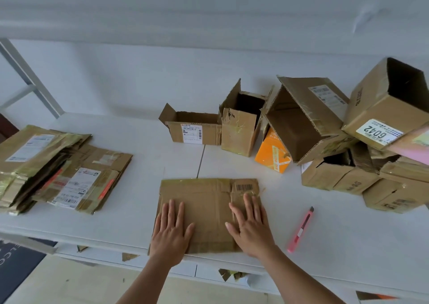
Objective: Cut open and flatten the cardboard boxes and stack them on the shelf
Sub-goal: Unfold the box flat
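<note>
A flattened brown cardboard box (pixel 206 201) with a barcode label lies at the front edge of the white shelf (pixel 139 187). My left hand (pixel 170 234) presses flat on its left part, fingers straight. My right hand (pixel 251 227) presses flat on its right part, fingers spread. A pink box cutter (pixel 300 229) lies on the shelf to the right of my right hand, untouched. A stack of flattened boxes (pixel 58 166) sits at the left.
Several open unflattened boxes stand at the back: a low one (pixel 195 129), a taller one (pixel 240 127), an orange carton (pixel 272 152), and a pile at the right (pixel 371 136). Cardboard scraps (pixel 229 274) lie below the shelf edge.
</note>
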Available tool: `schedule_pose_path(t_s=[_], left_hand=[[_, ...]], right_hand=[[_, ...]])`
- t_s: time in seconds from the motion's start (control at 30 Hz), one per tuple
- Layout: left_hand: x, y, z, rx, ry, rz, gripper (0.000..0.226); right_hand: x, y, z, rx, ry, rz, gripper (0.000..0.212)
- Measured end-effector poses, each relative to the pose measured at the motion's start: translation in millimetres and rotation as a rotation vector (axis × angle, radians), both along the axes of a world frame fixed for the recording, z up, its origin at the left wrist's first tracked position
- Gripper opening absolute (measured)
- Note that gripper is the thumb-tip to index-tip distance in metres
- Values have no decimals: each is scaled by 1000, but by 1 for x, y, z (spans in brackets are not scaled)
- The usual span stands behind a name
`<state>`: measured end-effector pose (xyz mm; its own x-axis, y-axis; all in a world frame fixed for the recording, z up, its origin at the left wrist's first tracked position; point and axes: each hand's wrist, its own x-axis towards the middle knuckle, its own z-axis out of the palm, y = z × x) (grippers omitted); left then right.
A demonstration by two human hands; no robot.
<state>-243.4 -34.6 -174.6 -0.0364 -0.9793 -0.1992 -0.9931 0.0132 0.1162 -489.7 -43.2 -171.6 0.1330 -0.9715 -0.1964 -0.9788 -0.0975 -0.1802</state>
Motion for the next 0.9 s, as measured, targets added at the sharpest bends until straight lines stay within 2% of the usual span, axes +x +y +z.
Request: schedule_pose_path(t_s=[0.1,0.2,0.3,0.4,0.5,0.6,0.77,0.9], left_hand=[[2,-3,2,42,10,-14,92],[3,-7,2,54,-8,-18,82],[2,-6,0,58,-11,-10,84],[0,-5,-2,65,-31,30,86],[-1,-5,-2,84,-32,66,75],[2,-8,3,106,2,47,79],[12,-16,22,167,196,73,82],[10,-17,31,201,314,225,89]], right_hand=[[-3,-2,4,1,-14,-12,68],[1,4,8,-56,-24,-130,89],[2,6,10,-20,-77,-235,111],[-7,-3,14,56,-77,-181,122],[-17,-8,16,71,-73,-114,122],[-26,-14,21,123,-14,-100,118],[-18,-24,39,243,161,-67,112],[3,10,33,41,50,-235,98]])
